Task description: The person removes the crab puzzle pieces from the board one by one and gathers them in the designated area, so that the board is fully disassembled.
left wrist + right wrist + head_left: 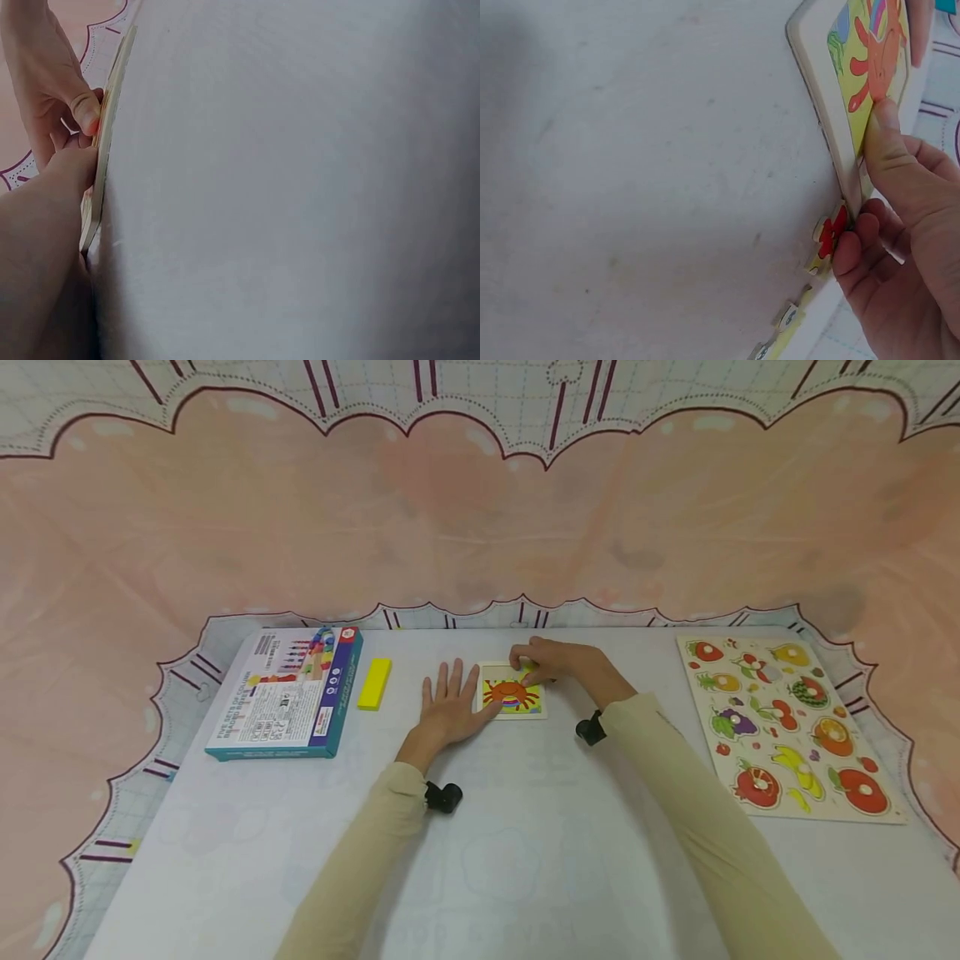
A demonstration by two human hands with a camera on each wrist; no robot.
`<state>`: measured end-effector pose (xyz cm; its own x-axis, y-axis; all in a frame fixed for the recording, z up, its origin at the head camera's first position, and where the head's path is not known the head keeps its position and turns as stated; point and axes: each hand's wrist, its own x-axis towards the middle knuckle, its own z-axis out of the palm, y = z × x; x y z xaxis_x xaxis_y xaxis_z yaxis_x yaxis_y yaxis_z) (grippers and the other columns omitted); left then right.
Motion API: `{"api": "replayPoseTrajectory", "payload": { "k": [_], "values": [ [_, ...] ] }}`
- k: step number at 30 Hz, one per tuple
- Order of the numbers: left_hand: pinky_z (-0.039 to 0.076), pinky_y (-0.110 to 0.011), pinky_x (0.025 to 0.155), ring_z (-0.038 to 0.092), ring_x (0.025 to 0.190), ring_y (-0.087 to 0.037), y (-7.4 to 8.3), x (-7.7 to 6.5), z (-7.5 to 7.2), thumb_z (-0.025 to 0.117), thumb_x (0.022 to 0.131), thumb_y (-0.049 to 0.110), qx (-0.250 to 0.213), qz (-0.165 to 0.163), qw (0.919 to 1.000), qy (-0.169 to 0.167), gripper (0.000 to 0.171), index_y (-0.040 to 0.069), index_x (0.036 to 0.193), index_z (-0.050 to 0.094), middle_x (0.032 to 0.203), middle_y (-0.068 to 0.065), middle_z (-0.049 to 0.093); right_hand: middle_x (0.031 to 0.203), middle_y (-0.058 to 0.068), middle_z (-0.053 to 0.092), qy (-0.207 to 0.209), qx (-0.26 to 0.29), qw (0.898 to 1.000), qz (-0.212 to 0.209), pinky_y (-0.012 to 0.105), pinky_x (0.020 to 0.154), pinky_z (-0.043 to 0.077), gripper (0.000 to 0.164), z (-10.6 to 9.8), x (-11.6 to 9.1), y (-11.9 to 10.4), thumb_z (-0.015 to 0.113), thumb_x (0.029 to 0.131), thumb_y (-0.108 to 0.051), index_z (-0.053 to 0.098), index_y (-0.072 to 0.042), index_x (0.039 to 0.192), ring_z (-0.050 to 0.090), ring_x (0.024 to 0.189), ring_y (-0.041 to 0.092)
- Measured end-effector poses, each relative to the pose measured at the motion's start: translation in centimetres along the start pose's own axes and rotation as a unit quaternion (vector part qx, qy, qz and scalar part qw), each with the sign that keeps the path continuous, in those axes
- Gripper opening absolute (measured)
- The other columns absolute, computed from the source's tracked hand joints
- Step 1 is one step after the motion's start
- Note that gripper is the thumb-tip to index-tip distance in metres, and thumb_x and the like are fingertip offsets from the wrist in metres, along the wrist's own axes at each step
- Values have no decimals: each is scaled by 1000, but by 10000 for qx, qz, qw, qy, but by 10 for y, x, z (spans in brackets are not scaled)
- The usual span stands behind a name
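A small crab jigsaw puzzle (512, 697) in a pale wooden frame lies on the table between the hands. The left hand (450, 706) rests flat beside it, fingers spread, its thumb reaching over the lower left of the frame. At the upper right edge is the right hand (558, 662); in its wrist view the thumb (886, 135) presses on the picture while the fingers curl at the frame's corner. Right by those fingertips (847, 251) is a loose red and yellow puzzle piece (831, 234). The hand hides this piece in the head view.
More loose pieces (786, 319) lie past the red one. To the left are a yellow bar (374, 684) and a boxed set (277, 693) with a blue-green side. A large fruit board (742, 760) lies on the right. Behind hangs a peach cloth (420, 527).
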<state>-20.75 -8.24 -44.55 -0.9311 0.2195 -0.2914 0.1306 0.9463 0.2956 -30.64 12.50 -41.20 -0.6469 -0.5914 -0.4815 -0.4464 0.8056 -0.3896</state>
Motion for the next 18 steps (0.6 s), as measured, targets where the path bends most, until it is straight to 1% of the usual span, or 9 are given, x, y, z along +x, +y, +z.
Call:
{"api": "replayPoseTrajectory", "payload": {
  "k": [5, 12, 14, 18],
  "values": [
    [-7, -57, 120, -13, 152, -32, 0, 1, 2, 34, 95, 67, 19, -1, 10000, 8, 84, 20, 158, 4, 165, -10, -9, 107, 9, 42, -277, -158, 9993, 172, 28, 73, 39, 29, -3, 4, -1, 63, 93, -32, 44, -25, 115, 47, 95, 24],
    [-6, -57, 121, -13, 152, -32, 1, 2, 4, 32, 94, 68, 25, 22, 10000, 4, 84, 21, 158, 4, 165, -10, -9, 104, 8, 43, -488, -422, 9976, 246, 29, 72, 37, 31, -7, 8, -2, 65, 91, -34, 43, -24, 112, 46, 98, 24],
    [-6, -57, 121, -13, 152, -32, 1, 3, 4, 32, 94, 68, 41, 15, 10000, 4, 84, 21, 158, 4, 165, -10, -9, 105, 8, 42, -455, -361, 9980, 264, 28, 72, 38, 31, -7, 7, -2, 65, 91, -34, 44, -24, 112, 46, 98, 24],
    [-6, -57, 121, -13, 152, -32, 0, 4, 3, 33, 94, 67, 39, -47, 10000, 4, 83, 21, 158, 3, 165, -10, -9, 105, 8, 43, -255, -4, 9994, 231, 28, 74, 40, 31, -5, 5, -3, 65, 91, -32, 48, -22, 115, 46, 100, 24]
  ]
}}
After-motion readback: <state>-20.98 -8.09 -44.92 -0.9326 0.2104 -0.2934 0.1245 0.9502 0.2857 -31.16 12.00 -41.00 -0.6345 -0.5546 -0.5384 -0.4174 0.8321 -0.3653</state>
